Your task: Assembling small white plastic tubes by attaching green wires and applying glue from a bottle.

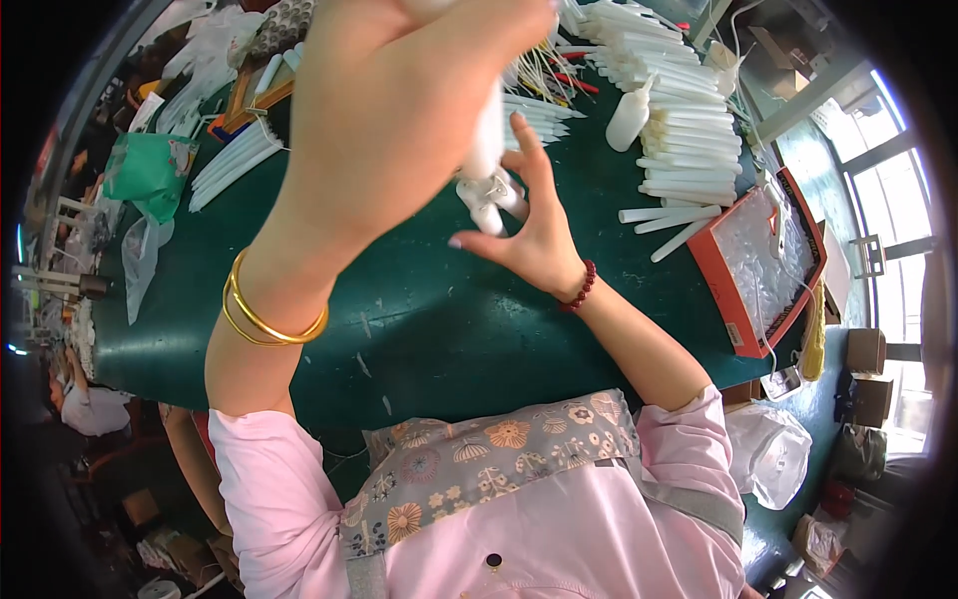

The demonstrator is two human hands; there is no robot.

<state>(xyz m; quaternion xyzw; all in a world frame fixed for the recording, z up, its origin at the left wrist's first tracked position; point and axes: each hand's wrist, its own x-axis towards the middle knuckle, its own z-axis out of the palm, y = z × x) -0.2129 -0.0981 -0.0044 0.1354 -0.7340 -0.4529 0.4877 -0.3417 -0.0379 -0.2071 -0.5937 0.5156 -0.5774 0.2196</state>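
Note:
My left hand (pixel 384 130), raised large and near with a gold bangle (pixel 274 319) on its wrist, is closed round a smooth white tube-shaped thing (pixel 487 140). My left hand hides most of that thing. At its lower end is a small glossy white piece with several rounded lobes (pixel 486 190); whether the two are joined I cannot tell. My right hand (pixel 539 235), wearing a dark red bead bracelet (pixel 582 287), is beside the lobed piece, thumb and forefinger spread apart around it. Its other fingers are partly hidden behind the piece, so any touch is unclear.
On the green table (pixel 419 329), a long stack of white sticks (pixel 689 150) and a white bottle (pixel 629 118) lie at the far right. An orange-edged box (pixel 763 260) stands at the right edge. Farther left are more white sticks (pixel 235 165) and a green bag (pixel 148 170).

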